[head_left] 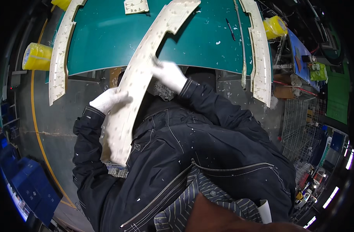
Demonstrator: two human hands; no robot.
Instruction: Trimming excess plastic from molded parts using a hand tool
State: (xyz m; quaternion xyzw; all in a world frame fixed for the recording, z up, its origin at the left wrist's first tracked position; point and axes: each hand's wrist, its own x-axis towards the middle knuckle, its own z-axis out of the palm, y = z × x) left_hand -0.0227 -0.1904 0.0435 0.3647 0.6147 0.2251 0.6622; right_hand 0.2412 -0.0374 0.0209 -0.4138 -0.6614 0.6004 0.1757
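Observation:
A long, cream-coloured panel (137,63) with darker spots and a notched edge slants across the table's near edge, its lower end by my left forearm. My left hand (109,99), in a white glove with greyed fingertips, grips the panel's left side, thumb on its face. My right hand (168,74), also gloved, is closed at the panel's right edge, below the notch. Its fingertips are blurred and grey, and what they may hold is hidden.
Similar curved panels line the left (61,58) and right (260,58) sides of the green table (103,38). On it lie a small cream piece (136,6), a pen (230,29) and white scraps. Yellow rolls (38,56) flank it. A wire cage (300,125) stands right.

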